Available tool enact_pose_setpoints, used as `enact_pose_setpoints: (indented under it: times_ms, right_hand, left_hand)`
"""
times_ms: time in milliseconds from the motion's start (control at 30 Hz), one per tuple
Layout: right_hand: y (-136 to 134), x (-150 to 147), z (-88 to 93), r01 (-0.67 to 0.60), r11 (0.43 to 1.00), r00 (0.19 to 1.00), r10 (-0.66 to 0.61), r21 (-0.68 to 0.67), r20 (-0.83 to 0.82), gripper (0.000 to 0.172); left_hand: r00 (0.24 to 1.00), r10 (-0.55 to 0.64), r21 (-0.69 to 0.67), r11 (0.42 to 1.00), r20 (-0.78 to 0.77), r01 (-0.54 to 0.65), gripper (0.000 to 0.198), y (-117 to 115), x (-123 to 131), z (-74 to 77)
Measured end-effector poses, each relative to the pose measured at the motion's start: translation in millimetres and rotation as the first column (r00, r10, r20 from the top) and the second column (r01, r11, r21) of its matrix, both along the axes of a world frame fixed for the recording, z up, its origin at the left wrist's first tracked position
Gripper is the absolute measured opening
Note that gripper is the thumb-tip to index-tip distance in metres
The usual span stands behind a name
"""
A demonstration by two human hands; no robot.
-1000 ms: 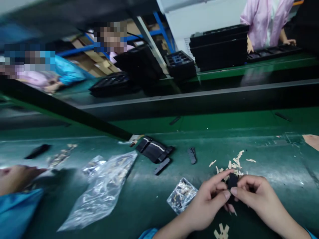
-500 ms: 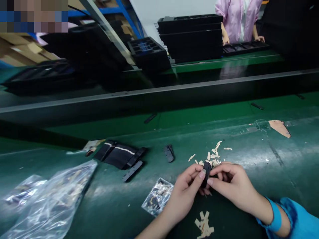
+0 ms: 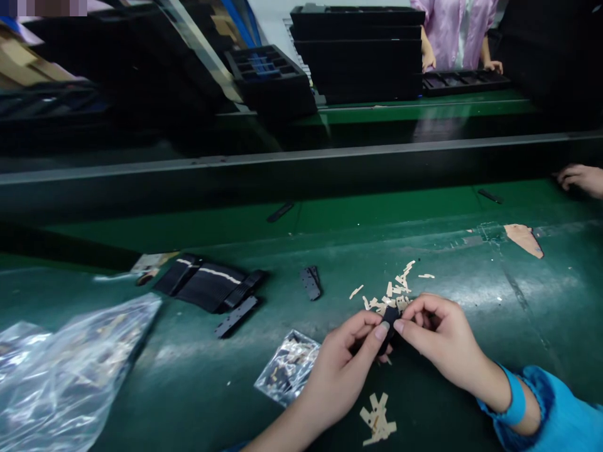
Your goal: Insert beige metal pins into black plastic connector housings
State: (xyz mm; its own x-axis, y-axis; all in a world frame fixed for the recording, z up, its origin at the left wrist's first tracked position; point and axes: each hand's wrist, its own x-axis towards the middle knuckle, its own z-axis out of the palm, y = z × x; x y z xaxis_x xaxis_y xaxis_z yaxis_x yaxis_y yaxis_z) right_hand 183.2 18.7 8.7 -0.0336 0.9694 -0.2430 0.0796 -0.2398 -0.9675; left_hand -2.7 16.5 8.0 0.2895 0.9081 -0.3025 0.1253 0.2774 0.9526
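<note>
My left hand [image 3: 346, 364] is closed around a small dark rectangular part [image 3: 389, 319], its thumb lying along the near side. At the part's upper right edge, the thumb and forefinger of my right hand [image 3: 436, 329] are pinched together; whether a small piece is between them is hidden. Just beyond the hands lies a scatter of thin cream-coloured pieces [image 3: 398, 285]. Closer to me is a second small heap of cream pieces [image 3: 378, 419]. A clear bag of small parts [image 3: 288, 367] rests beside my left wrist.
Black plates stacked in a bundle [image 3: 207, 282] lie to the left, with loose dark plates [image 3: 311, 282] nearby. A large clear plastic bag [image 3: 94, 370] covers the left front. Across a raised rail [image 3: 301, 162], a person in pink [image 3: 456, 34] touches a black tray. Another person's hand [image 3: 581, 179] is at right.
The view has shifted slightly, moving most things left. My right fingers are now higher against the dark part. Another person's hand has come in at the right edge.
</note>
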Motion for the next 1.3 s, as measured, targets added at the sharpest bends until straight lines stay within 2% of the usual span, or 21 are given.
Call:
enact_pose_setpoints:
  times_ms: [333,533,633,767,867,1067,1300]
  right_hand:
    - [0.5,4.1,-5.4,-0.022,1.0,0.999,0.022,-0.009,-0.037,0.015]
    - [2.9,4.6,-5.7,-0.047,0.998,0.995,0.043,-0.034,-0.095,0.019]
    - [3.0,3.7,-7.8,-0.035,0.999,0.994,0.031,-0.038,-0.102,0.02]
    - [1.5,3.6,-10.5,-0.02,0.998,0.995,0.014,-0.061,-0.097,0.02]
    - [0.2,2.6,-11.0,-0.053,0.996,0.995,0.046,-0.078,-0.084,0.023]
    - [-1.8,-1.4,-8.2,-0.095,0.995,0.994,0.094,-0.018,-0.053,0.021]
    - [-1.5,3.6,-1.0,-0.178,0.984,0.983,0.178,0.02,-0.048,0.022]
  left_hand:
    - [1.0,-0.015,-0.039,0.999,0.024,0.016,0.032,0.8,-1.9,-3.4]
    - [0.973,-0.058,-0.179,0.979,0.224,0.1,0.044,5.9,-4.3,-4.3]
    - [0.96,-0.042,-0.221,0.969,0.278,0.106,0.046,7.4,-3.9,-7.5]
    - [0.969,0.006,-0.22,0.974,0.248,0.05,0.048,7.5,-2.8,-8.2]
    - [0.977,0.027,-0.208,0.978,0.211,0.018,0.048,6.1,-2.5,-6.2]
    - [0.983,-0.004,-0.191,0.981,0.185,0.041,0.047,5.0,-3.4,-5.5]
    - [0.927,-0.006,-0.4,0.901,0.375,0.168,0.047,8.6,-4.4,-8.8]
